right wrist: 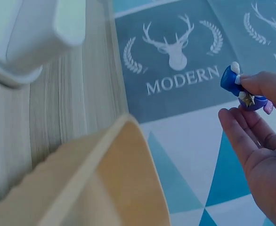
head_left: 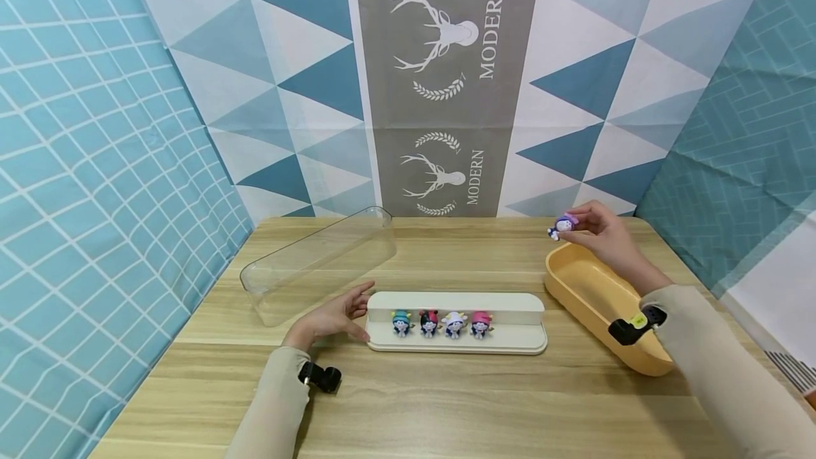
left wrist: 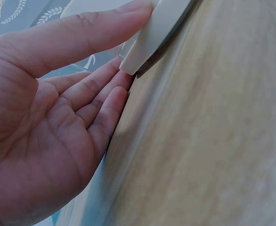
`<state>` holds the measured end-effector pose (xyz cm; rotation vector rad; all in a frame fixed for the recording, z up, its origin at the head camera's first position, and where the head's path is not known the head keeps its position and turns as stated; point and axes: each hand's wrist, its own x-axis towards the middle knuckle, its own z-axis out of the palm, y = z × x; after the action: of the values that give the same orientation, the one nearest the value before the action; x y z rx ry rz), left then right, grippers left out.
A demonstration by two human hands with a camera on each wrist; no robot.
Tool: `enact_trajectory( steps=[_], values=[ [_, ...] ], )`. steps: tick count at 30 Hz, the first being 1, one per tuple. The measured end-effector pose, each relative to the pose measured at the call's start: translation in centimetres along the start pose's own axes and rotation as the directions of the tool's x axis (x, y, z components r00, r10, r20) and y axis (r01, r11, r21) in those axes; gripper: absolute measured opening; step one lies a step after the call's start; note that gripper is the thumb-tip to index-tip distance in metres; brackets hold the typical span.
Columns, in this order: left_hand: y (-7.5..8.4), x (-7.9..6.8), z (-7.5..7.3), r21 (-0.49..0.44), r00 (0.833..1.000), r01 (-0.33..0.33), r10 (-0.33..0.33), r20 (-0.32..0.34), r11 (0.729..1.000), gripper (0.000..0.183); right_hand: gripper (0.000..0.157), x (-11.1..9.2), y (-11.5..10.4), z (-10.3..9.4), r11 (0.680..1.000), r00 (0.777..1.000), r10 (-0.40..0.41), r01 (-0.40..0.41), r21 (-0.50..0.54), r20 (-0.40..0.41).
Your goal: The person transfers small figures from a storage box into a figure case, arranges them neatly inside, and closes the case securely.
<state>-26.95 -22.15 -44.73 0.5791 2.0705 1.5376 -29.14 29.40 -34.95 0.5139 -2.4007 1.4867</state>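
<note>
In the head view my right hand (head_left: 602, 232) pinches a small figurine (head_left: 564, 224) with a purple hat and blue body, held above the far end of the yellow bin (head_left: 576, 261). The right wrist view shows the figurine (right wrist: 244, 89) between thumb and fingertips, a gold star on it. My left hand (head_left: 331, 316) is at the left end of a white stepped display stand (head_left: 510, 338), thumb at its front corner and fingers at the back. Several similar figurines (head_left: 454, 324), with teal, red-and-black, white and pink hats, stand in a row on its lower step.
A clear plastic cover (head_left: 319, 261) lies slanted on the wooden table (head_left: 408, 402), behind the left hand. Right of the stand, the yellow bin runs diagonally under the right forearm. Patterned cloth (head_left: 446, 91) hangs at the table's back edge.
</note>
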Motion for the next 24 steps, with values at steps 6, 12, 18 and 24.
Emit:
enact_trajectory(
  steps=[6, 12, 18, 24],
  values=[
    [0.1, 0.0, -0.1, 0.004, 1.000, -0.001, 0.001, 0.005, 1.000, 0.112, 0.033, -0.2, -0.6, 0.8, 0.995, 1.000, 0.018, -0.020, 0.102, 0.022],
    [0.0, 0.0, -0.1, 0.005, 1.000, -0.004, 0.004, 0.005, 1.000, 0.112, 0.031, -0.6, -0.9, 1.6, 0.988, 0.999, 0.034, -0.039, 0.148, 0.038],
    [-0.2, 0.0, -0.1, 0.007, 1.000, -0.003, 0.003, 0.003, 1.000, 0.112, 0.035, -1.0, -1.0, 2.4, 0.981, 0.998, 0.033, -0.043, 0.191, 0.058],
    [-0.2, 0.1, -0.1, 0.006, 1.000, -0.007, 0.007, 0.005, 1.000, 0.112, 0.037, -1.5, -1.3, 3.1, 0.986, 0.997, 0.015, -0.027, 0.165, 0.075]
  ],
)
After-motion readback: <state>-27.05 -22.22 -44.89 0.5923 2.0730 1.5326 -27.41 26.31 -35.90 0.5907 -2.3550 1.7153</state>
